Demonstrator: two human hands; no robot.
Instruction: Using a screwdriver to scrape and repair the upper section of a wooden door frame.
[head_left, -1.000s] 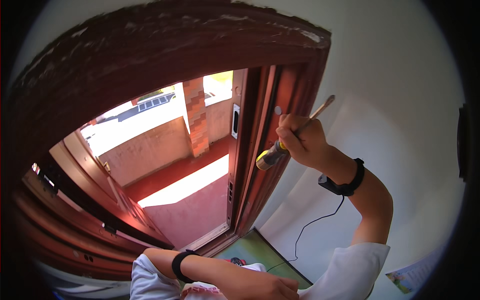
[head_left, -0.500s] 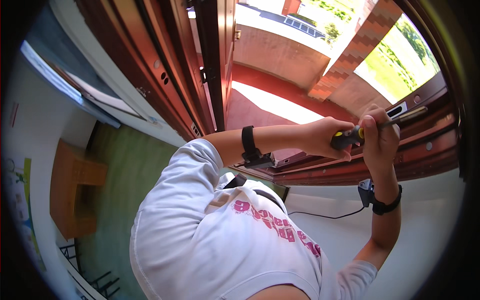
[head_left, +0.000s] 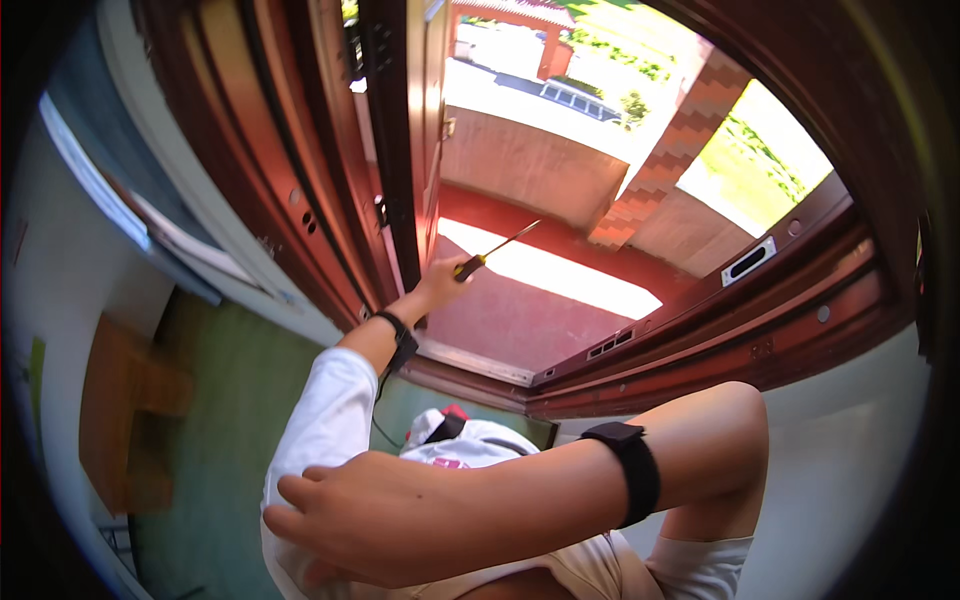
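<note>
My left hand (head_left: 440, 287) reaches out in front of the doorway, closed around the dark and yellow handle of a screwdriver (head_left: 470, 266). Its thin metal shaft points up and to the right, touching nothing visible. Across my body lies my right forearm, bringing my right hand (head_left: 350, 510) close to my left sleeve (head_left: 325, 425). The right hand's fingers are loosely bent and apart, with nothing seen in them; its palm side is hidden. On the right, the reddish-brown door frame (head_left: 690, 335) has an oblong strike plate (head_left: 748, 262) and a smaller slotted plate (head_left: 611, 344).
An open reddish-brown door (head_left: 265, 130) with lock hardware stands on the left. Beyond the threshold (head_left: 475, 365) are a red floor, a low wall (head_left: 530, 165) and a brick pillar (head_left: 665, 150). A wooden desk (head_left: 105, 420) stands on the green floor (head_left: 235, 450) at left.
My left hand has carried the screwdriver left, away from the right-hand frame. My right hand has left the screwdriver and swung down across my body. The strike plate is now uncovered.
</note>
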